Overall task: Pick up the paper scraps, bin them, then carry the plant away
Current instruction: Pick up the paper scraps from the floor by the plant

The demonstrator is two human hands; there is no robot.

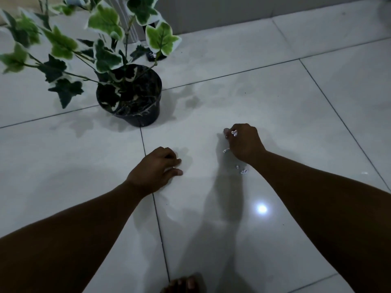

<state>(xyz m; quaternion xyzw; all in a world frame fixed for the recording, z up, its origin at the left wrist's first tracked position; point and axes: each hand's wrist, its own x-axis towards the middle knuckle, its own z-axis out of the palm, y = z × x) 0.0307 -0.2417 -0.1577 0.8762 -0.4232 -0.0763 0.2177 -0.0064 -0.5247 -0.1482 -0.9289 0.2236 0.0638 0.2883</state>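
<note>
Paper scraps (243,171) lie on the tiled floor (275,102) under the right hand (245,142), which pinches one scrap (233,132). The left hand (154,169) hovers nearby, loosely curled and holding nothing. The potted plant (129,96) stands beyond, beside a wall (232,9).

A home: glossy tiled floor (232,92), potted ivy (129,96), bare toes (182,285).

Head-mounted, wide-angle, looking forward and steeply down, close over the tiled floor (275,102); no second view to overlap
</note>
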